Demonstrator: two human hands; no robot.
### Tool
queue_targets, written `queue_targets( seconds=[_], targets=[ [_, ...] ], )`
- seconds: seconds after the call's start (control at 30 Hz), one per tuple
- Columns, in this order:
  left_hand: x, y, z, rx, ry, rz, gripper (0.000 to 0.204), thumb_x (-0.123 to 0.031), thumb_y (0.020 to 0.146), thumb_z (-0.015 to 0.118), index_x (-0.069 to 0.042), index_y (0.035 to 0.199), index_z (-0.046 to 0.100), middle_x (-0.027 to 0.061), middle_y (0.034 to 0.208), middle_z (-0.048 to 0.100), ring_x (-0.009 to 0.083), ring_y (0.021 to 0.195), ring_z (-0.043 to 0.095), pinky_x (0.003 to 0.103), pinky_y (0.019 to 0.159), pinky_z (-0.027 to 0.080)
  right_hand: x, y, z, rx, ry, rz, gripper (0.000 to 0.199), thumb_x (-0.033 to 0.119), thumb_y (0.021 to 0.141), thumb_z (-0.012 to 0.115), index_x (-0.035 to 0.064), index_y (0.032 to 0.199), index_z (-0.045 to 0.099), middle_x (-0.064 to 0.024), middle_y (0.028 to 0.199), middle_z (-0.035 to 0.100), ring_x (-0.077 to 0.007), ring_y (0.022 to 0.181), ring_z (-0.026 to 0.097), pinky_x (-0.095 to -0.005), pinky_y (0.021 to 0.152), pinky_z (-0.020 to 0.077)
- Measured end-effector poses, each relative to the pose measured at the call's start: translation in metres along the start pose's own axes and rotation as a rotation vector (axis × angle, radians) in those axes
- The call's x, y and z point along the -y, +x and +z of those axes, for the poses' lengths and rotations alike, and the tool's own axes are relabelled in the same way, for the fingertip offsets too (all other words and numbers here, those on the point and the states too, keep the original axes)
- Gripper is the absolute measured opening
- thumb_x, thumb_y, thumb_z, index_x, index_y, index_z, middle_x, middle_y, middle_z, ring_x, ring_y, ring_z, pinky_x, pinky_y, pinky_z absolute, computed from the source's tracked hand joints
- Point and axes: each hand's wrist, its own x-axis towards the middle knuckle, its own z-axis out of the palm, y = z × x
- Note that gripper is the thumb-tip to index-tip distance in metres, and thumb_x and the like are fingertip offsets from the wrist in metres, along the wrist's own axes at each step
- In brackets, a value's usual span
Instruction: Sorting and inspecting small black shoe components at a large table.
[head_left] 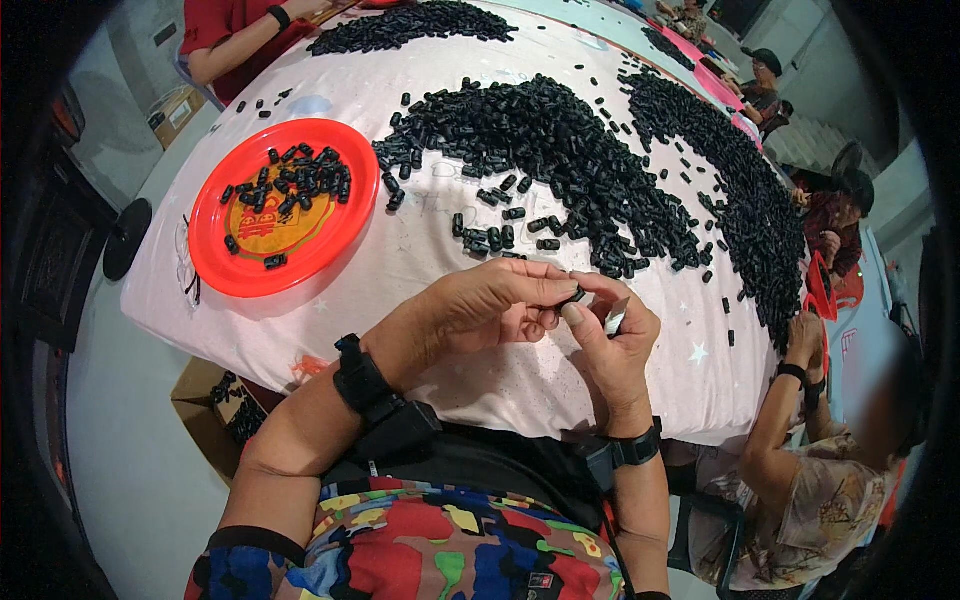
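So both hands are brought together over the near edge of the worktop (400, 250), which is covered in a pale pink cloth. The left hand (495, 305) is curled, and a small black piece (577, 294) is pinched at its fingertips, mostly hidden by the thumb so its shape can't really be made out. The right hand (610, 340) is closed around a thin silvery blade-like tool (616, 317); only a short bit is seen poking out, the rest is buried in the grip. Black straps are worn on both wrists.

At about 12 o'clock from the hands a big heap of black pieces (560, 150) is spread out, with another long heap (740, 190) at 2 o'clock. A red plate (240, 270) with a handful of the same pieces in it is set at 10 o'clock. A cardboard box (205, 395) is half tucked under the cloth at 8 o'clock, contents hard to tell.

A seated person (800, 480) is cut off at 4 o'clock, face blurred. A red-sleeved arm (240, 45) is seen at the far edge.
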Motion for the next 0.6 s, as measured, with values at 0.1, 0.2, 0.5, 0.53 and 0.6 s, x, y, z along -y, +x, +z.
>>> queue_targets(
  seconds=[0.1, 0.2, 0.5, 0.53, 0.6],
  targets=[
    [0.0017, 0.0013, -0.0014, 0.007, -0.002, 0.016, 0.022, -0.022, 0.088, 0.066, -0.005, 0.101, 0.060, -0.0016, 0.084, 0.054, 0.0057, 0.071, 0.050, 0.019, 0.061, 0.041, -0.0016, 0.0000, 0.0018, -0.022, 0.037, 0.007, 0.024, 0.012, 0.082, 0.071, 0.0018, 0.104, 0.067, 0.0049, 0.063, 0.058, -0.0003, 0.055, 0.045, -0.0167, 0.051, 0.0346],
    [0.0007, 0.0009, -0.0007, -0.005, 0.011, 0.010, 0.022, -0.022, 0.088, 0.065, -0.005, 0.102, 0.060, -0.0013, 0.085, 0.054, 0.0060, 0.071, 0.050, 0.020, 0.061, 0.041, 0.0009, 0.0001, -0.0001, -0.012, 0.048, 0.054, 0.020, 0.011, 0.084, 0.069, 0.0007, 0.101, 0.068, 0.0010, 0.067, 0.063, -0.0028, 0.060, 0.052, -0.0181, 0.055, 0.0406],
    [0.0028, 0.0013, 0.0022, -0.039, -0.003, 0.000, 0.025, -0.022, 0.089, 0.064, -0.003, 0.106, 0.059, -0.0013, 0.085, 0.055, 0.0052, 0.071, 0.050, 0.018, 0.060, 0.041, 0.0059, 0.0015, 0.0009, -0.120, 0.104, 0.107, 0.016, 0.011, 0.088, 0.063, -0.0019, 0.096, 0.067, -0.0076, 0.086, 0.069, -0.0097, 0.078, 0.062, -0.0245, 0.070, 0.0488],
    [0.0022, 0.0013, 0.0022, -0.039, -0.003, 0.001, 0.025, -0.022, 0.089, 0.064, -0.003, 0.106, 0.059, -0.0013, 0.085, 0.055, 0.0052, 0.071, 0.050, 0.018, 0.060, 0.041, 0.0048, 0.0016, 0.0001, -0.120, 0.104, 0.107, 0.016, 0.011, 0.088, 0.063, -0.0019, 0.096, 0.067, -0.0076, 0.086, 0.069, -0.0097, 0.078, 0.062, -0.0245, 0.070, 0.0488],
    [0.0009, 0.0014, 0.0013, -0.040, -0.022, 0.015, 0.026, -0.020, 0.089, 0.064, -0.003, 0.108, 0.058, -0.0017, 0.084, 0.055, 0.0050, 0.070, 0.050, 0.018, 0.060, 0.041, 0.0007, 0.0010, -0.0019, -0.157, 0.105, 0.142, 0.016, 0.013, 0.087, 0.065, -0.0006, 0.094, 0.066, -0.0049, 0.081, 0.067, -0.0084, 0.075, 0.059, -0.0235, 0.068, 0.0465]
  ],
)
